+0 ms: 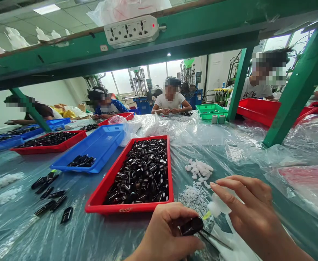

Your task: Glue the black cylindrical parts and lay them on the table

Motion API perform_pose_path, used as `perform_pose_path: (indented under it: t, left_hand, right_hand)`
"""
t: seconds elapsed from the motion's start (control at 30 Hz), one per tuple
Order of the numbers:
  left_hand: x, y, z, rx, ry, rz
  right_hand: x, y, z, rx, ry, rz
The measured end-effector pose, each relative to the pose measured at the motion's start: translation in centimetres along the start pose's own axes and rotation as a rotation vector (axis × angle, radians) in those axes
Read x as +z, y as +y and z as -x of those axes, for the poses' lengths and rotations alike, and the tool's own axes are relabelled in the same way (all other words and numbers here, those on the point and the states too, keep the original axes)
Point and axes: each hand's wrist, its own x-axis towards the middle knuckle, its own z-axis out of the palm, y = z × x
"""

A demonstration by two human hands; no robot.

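Note:
My left hand (165, 232) is low in the middle of the view, pinching a glossy black plastic part (191, 226) with thin metal pins (215, 239) sticking out to the right. My right hand (252, 214) holds a white translucent plastic piece (219, 203) with a yellow-green tip (207, 215), close to the pins. Just above my hands lie small white plastic pieces (198, 168) and white granules (194, 199). A red tray (128, 207) heaped with black parts stands beyond my left hand. Several loose black parts (48, 195) lie further left.
A blue tray (101, 145) holds a few black parts. Plastic sheeting (224, 152) covers the table. A green shelf frame (66, 54) with a power strip (131, 30) crosses overhead. Co-workers (171, 101) sit across the table among more trays.

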Motion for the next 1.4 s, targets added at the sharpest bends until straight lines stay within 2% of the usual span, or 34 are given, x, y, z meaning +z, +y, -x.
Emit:
perform_pose_path:
  t: [0.13, 0.23, 0.3, 0.4, 0.47, 0.53, 0.63, 0.73, 0.87, 1.0, 1.4]
  left_hand:
    - [-0.2, 0.8, 0.2, 0.227, 0.008, -0.39]
    - [-0.2, 1.1, 0.2, 0.28, 0.001, -0.5]
    - [-0.1, 0.8, 0.2, 0.235, 0.01, -0.448]
    - [0.1, 0.1, 0.3, 0.12, 0.013, -0.149]
    - [0.1, -0.4, 0.5, 0.055, -0.032, 0.097]
    - [0.0, -0.7, 0.8, -0.003, -0.108, 0.225]
    - [-0.2, -0.6, 1.1, -0.025, -0.149, 0.249]
    - [0.2, -0.1, 1.2, -0.013, -0.078, 0.274]
    - [0.8, 0.7, 1.2, -0.115, -0.017, 0.341]
    - [0.8, 1.2, 1.2, -0.191, -0.037, 0.354]
    - [0.3, 1.1, 1.0, -0.218, -0.096, 0.309]
  right_hand:
    - [0.0, -0.1, 0.0, 0.014, 0.0, -0.023]
    - [0.0, -0.2, 0.1, 0.023, 0.016, -0.022]
    - [0.0, -0.2, 0.1, 0.018, 0.016, -0.013]
    - [-0.1, -0.1, 0.1, 0.012, 0.01, -0.006]
    - [-0.1, -0.2, 0.0, 0.019, 0.02, -0.009]
    - [-0.1, -0.3, -0.2, 0.031, 0.047, -0.018]
    - [-0.1, -0.4, -0.4, 0.028, 0.055, -0.03]
    - [-0.1, -0.4, -0.4, 0.032, 0.046, -0.034]
    - [-0.1, -0.1, 0.0, 0.014, 0.01, -0.026]
    - [-0.2, 0.0, 0.1, 0.022, 0.022, -0.028]
    - [-0.1, 0.1, -0.1, 0.025, 0.015, -0.049]
